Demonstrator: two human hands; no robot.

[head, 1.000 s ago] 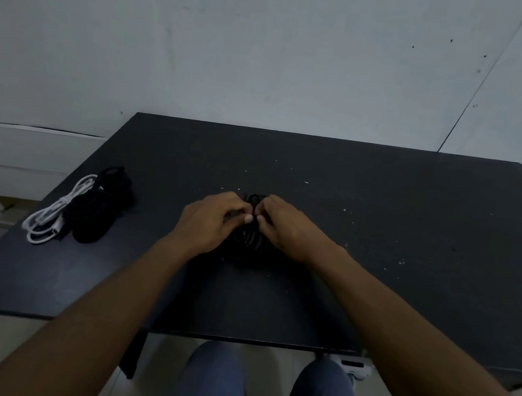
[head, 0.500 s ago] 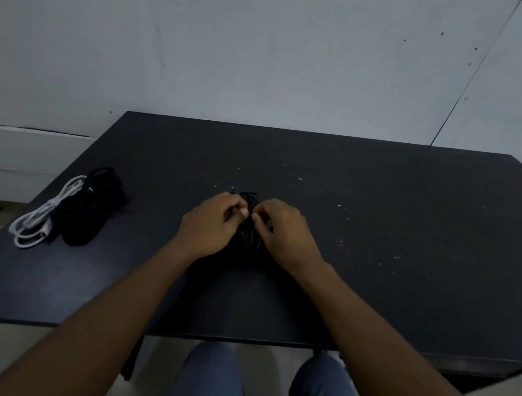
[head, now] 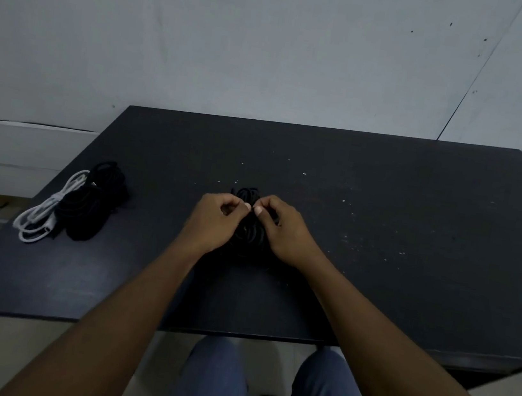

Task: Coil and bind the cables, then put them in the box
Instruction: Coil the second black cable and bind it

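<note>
At 6 o'clock, nearest the viewer, two knees in blue trousers (head: 216,386) sit below the front edge of the counter (head: 410,269). Both forearms extend from there toward 12 o'clock and meet over the middle of the counter.

The left hand (head: 212,221) and the right hand (head: 285,231) rest on either side of one black cable coil (head: 249,235), which lies on the counter between them. The fingers (head: 246,206) of each hand are curled, thumb against forefinger, and pinch at the 12 o'clock end of the coil. The pinched item is too small and dark to identify. Judged from the task, this grip closes a tie or a cable end around the loops, while the palms keep the coil from springing open.

At 9 o'clock from the coil, well apart and near the left counter edge, lie one white cable (head: 40,217) and one black cable bundle (head: 91,204), touching side by side. They appear already coiled and set aside out of the working area.

Count: two hands, three cable bundles. No box is in view. At 12 o'clock, beyond the counter, stands a pale wall (head: 274,48).
</note>
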